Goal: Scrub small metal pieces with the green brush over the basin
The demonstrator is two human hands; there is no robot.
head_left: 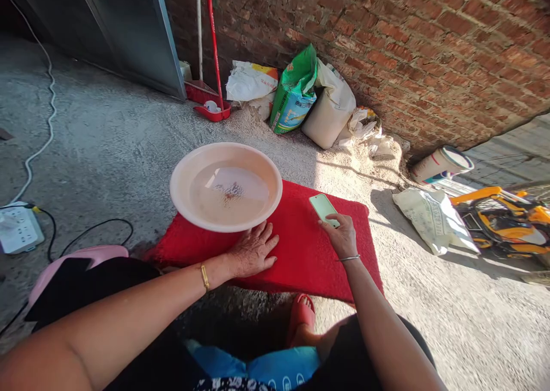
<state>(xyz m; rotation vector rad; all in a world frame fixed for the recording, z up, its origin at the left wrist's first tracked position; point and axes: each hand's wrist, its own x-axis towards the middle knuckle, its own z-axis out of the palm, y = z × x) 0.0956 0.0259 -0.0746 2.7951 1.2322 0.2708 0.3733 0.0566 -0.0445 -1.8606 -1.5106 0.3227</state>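
Observation:
A wide pale pink basin (226, 222) with clear water in it stands on the far left part of a red cloth-covered low table (296, 247). My left hand (253, 250) lies flat on the red cloth with its fingers spread, the fingertips close to the basin's near rim. To the right of the basin, my right hand (342, 234) is closed on the near end of a flat, pale green phone case (322, 207), holding it over the cloth. Whether a phone sits inside the case, I cannot tell.
Along the brick wall stand a red dustpan (217, 114), a green bag (295, 93) and a whitish sack (329, 107). A bucket (442, 164), a white bag (436, 219) and a yellow toy vehicle (502, 219) are at right. A power strip (20, 227) lies at left.

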